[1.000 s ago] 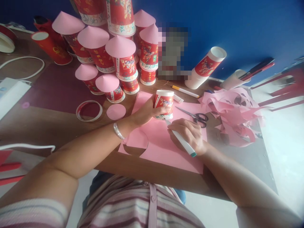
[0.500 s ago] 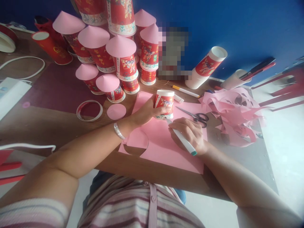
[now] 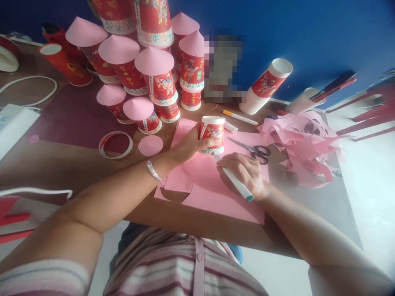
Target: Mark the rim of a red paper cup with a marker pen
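In the head view my left hand [image 3: 189, 148] is wrapped round a red and white paper cup [image 3: 211, 129], its thumb across the front. Green marks show on the cup's white lower band. A white marker pen [image 3: 236, 181] with a green end is gripped in my right hand [image 3: 243, 170]; its tip is at the cup's lower band. Whether the tip touches the cup I cannot tell. Both hands are over a pink paper sheet [image 3: 216, 189] with a round cut-out near its left corner. Scissors [image 3: 257, 152] lie on the sheet, just beyond my right hand.
Several red cups with pink paper cones [image 3: 154, 61] stand at the back left. Pink paper scraps [image 3: 302, 144] are heaped on the right. Near the wall are a cup stack [image 3: 268, 86], a yellow marker [image 3: 240, 118] and a pen cup [image 3: 305, 100]. A tape roll [image 3: 115, 144] lies left.
The view has shifted very slightly. My left hand keeps its hold on the cup, and the marker in my right hand stays at the cup's lower band.
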Available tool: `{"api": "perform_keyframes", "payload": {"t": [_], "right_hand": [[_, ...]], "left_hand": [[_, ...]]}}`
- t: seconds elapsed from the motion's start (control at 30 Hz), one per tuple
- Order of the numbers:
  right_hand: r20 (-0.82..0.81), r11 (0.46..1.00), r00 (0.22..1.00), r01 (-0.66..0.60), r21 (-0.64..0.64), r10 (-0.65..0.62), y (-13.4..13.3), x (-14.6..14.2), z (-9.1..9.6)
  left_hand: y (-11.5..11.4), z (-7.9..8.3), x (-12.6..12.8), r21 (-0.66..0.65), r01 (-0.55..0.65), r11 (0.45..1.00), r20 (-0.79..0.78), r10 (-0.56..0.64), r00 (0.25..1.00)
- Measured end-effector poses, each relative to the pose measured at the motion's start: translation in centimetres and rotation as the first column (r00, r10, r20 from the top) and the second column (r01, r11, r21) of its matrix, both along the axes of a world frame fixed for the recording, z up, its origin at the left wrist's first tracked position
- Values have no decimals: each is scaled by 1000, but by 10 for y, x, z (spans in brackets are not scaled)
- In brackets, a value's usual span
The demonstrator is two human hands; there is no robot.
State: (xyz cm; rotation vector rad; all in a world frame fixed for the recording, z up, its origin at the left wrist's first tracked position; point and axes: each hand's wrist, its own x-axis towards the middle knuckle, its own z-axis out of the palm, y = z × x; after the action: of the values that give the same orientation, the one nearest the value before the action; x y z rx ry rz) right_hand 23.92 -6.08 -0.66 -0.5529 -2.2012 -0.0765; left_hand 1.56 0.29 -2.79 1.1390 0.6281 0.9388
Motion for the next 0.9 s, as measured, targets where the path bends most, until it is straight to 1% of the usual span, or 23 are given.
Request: {"api": "perform_keyframes", "payload": {"t": [0.17, 0.27, 0.43, 0.6, 0.9], "right_hand": [[10, 999, 1000, -10, -31, 10, 0, 1, -1], [9, 1000, 1000, 2, -15, -1, 0, 2, -3], [2, 999, 999, 39, 21, -39, 0, 2, -5], [-24, 999, 999, 34, 13, -34, 1, 1, -5], [14, 998, 998, 60, 10, -60, 1, 1, -6]], "left_hand": [[-1, 4, 1, 5, 8, 1000, 2, -8, 1000], [-2, 6, 0, -7, 1, 1000, 3, -1, 1000], [-2, 4, -1, -29, -7, 1000, -15, 7, 1000], [-1, 3, -1, -18, -5, 1000, -37, 5, 999], [-1, 4, 0, -12, 2, 1000, -15, -2, 1000]]}}
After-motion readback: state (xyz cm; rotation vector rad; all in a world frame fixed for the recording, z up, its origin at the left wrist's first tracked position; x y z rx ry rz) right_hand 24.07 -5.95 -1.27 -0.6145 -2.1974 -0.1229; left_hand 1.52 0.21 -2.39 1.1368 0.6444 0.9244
